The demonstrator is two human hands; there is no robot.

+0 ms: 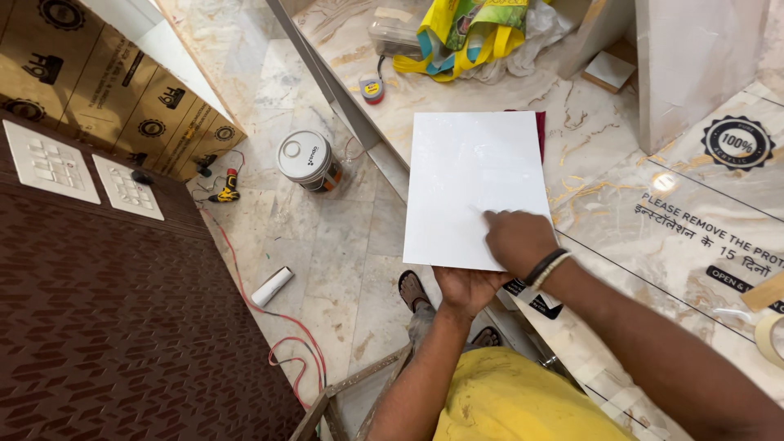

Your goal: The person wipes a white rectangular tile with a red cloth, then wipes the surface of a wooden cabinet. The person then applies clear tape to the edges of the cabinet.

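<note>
A white glossy rectangular panel [474,184] is held out flat in front of me over the edge of a marble counter [621,220]. My left hand [467,287] supports it from underneath at its near edge, palm up. My right hand [516,241] rests on top near the panel's lower right corner, fingers curled, with a fingertip or small tool touching the surface; which one I cannot tell. Dark and light bands circle the right wrist.
On the marble floor stand a white paint bucket [305,159], a yellow drill [226,188], a white tube [272,286] and a red cable [286,335]. A dark brown patterned wall panel with white switch plates [51,162] fills the left. A yellow bag [465,37] and tape measure [371,88] lie on the counter.
</note>
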